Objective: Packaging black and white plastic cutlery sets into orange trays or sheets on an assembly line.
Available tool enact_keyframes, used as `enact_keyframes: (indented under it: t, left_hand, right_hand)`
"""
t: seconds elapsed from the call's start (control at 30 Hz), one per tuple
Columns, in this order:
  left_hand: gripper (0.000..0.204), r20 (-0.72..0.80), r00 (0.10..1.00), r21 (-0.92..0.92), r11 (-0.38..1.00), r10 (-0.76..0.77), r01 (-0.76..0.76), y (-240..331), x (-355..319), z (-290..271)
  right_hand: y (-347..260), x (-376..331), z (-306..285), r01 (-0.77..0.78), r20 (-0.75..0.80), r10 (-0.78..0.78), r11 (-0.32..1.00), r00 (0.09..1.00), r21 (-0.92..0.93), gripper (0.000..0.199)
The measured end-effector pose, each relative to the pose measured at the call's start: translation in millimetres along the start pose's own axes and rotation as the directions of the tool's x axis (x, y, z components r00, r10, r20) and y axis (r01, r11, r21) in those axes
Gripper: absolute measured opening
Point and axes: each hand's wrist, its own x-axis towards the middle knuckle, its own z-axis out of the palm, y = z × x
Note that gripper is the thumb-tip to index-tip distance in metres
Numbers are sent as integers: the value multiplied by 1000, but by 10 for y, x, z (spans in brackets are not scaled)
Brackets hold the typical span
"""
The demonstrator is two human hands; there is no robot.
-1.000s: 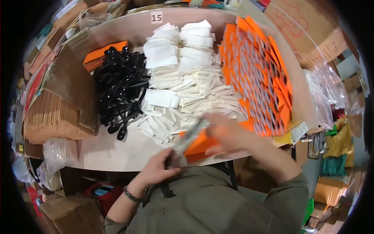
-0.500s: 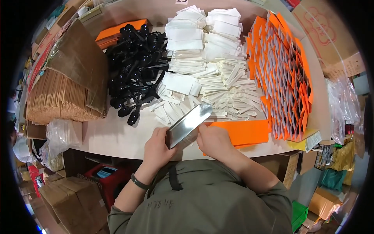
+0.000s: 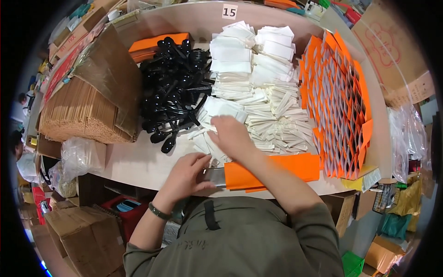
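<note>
table [image 3: 134, 161] left: carton [image 3: 108, 76], then cutlery heap [image 3: 175, 87] | middle: paper packets [image 3: 258, 97] | right: pouch rows [image 3: 334, 108] | front: pouch stack [image 3: 301, 167]

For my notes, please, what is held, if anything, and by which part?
Left hand: the metal tray, apparently by its left end. Right hand: cannot tell.

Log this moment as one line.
Left hand: at end of narrow shiny metal strip | right hand: over flat white paper packets | flat orange paper stack: crossed by right forearm
</note>
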Motion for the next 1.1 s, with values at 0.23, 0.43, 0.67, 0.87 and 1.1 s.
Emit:
enact_keyframes:
  t: [0.23,0.43,0.67,0.87,1.1]
  left_hand:
    - [33,-419,823,-65,916,-384,395,-599,-311,-207]
    - [22,-395,875,170,913,-281,370,-868,108,-417]
    - [21,-367,890,162,924,-270,348,-956,196,-379]
    - [22,-458,814,-154,933,-358,324,-879,260,-407]
    - [12,-572,740,-137,931,-353,338,-797,140,-374]
  right_hand:
    - [295,-57,-168,-43,142,66,986,988,-161,13]
    - [511,203,-158,21,-50,-47,902,998,-431,12]
    - [400,200,-270,-29,47,50,932,998,-362,9]
    - [-345,-443,-216,174,343,-169,985,924,17,9]
    - [-503,-580,-85,190,545,-132,980,828,-52,11]
